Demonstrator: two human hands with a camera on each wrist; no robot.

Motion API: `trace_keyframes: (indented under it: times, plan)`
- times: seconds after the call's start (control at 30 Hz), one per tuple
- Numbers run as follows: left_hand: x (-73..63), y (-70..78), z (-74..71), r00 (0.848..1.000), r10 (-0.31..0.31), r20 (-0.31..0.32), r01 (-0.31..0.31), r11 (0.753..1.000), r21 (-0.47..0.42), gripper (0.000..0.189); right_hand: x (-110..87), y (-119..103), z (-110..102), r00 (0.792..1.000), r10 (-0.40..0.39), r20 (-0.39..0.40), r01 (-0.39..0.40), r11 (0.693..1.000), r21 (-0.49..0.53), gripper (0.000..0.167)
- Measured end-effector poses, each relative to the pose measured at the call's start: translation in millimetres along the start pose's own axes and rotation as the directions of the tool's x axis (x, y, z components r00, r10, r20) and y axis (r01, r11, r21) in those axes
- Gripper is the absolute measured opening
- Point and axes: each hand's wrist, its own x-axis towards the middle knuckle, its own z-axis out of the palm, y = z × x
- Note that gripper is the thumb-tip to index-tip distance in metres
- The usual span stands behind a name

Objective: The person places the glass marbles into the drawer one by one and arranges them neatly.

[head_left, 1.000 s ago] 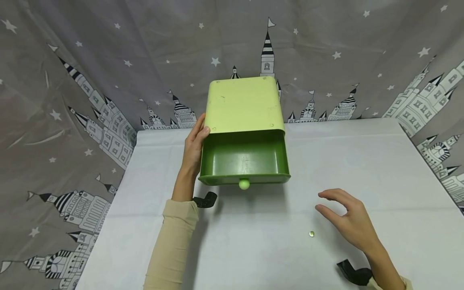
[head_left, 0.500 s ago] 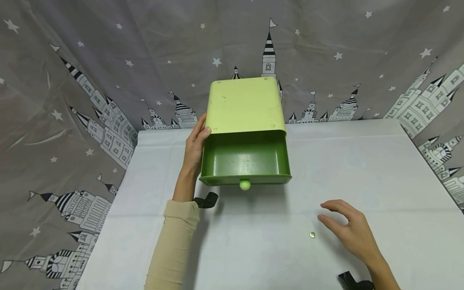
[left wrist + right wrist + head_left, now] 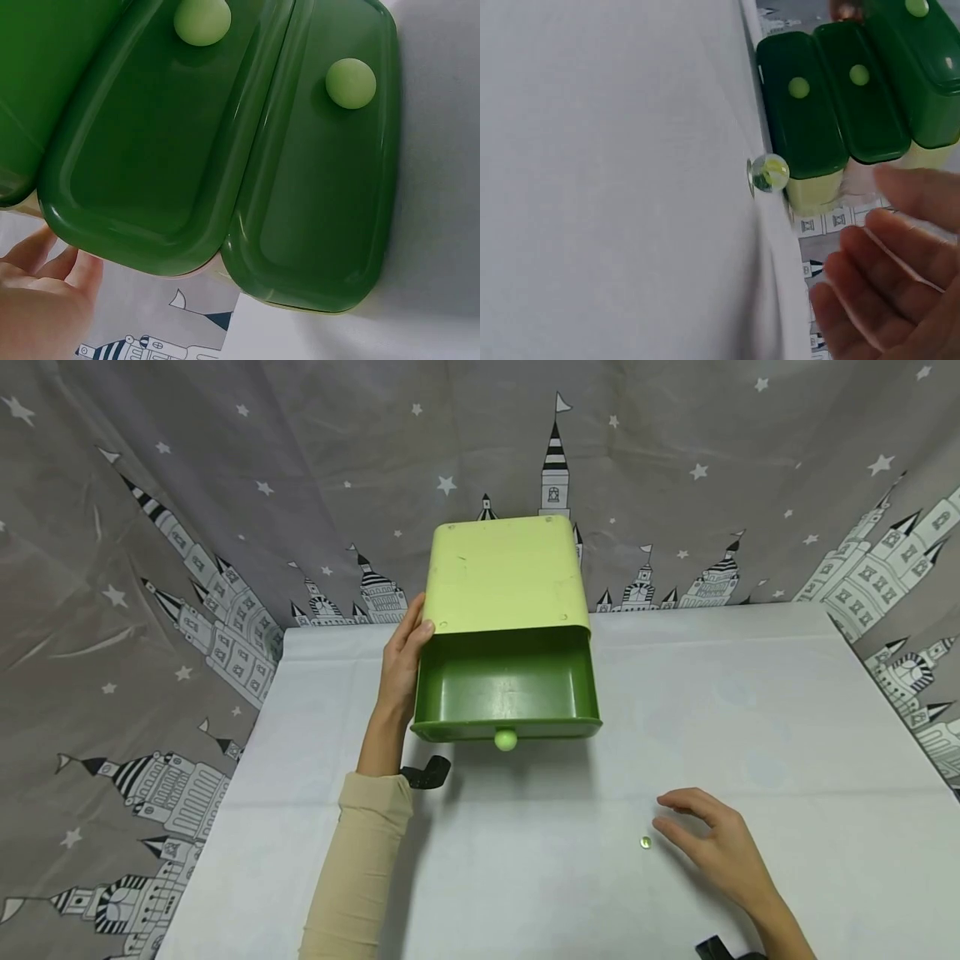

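Note:
A small drawer cabinet with a light yellow-green casing (image 3: 506, 577) and dark green drawers stands on the white table. Its top drawer (image 3: 506, 677) is pulled out, with no contents showing. My left hand (image 3: 405, 664) rests against the cabinet's left side, thumb at the upper front corner and fingers stretched along the wall. In the left wrist view, two lower drawers (image 3: 307, 187) with round knobs are closed. A clear glass marble (image 3: 770, 173) with a yellow-green swirl lies on the table. Just right of it, my right hand (image 3: 716, 843) hovers with thumb and fingers apart, holding nothing.
The white cloth (image 3: 525, 877) covers the tabletop around the cabinet and marble. A grey curtain (image 3: 337, 460) printed with castles and stars hangs behind the table and along its sides. A black wrist mount (image 3: 427, 773) juts from the left wrist.
My right hand has come down toward the near side of the table and closer to the marble. The left hand, the cabinet and the marble have stayed in place.

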Motion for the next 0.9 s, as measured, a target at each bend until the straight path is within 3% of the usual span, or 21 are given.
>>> trace_keyframes:
  times: [0.27,0.9]
  plan:
    - [0.0,0.9,-0.6,1.0,0.006,0.004,-0.006,1.0,-0.011,0.062,-1.1,10,8,0.999,-0.017,0.045,0.021,0.996,-0.085,0.025]
    - [0.1,1.0,0.1,1.0,-0.001,0.002,0.001,1.0,-0.003,0.062,-6.2,13,11,0.99,-0.013,0.137,0.031,0.991,-0.134,0.024]
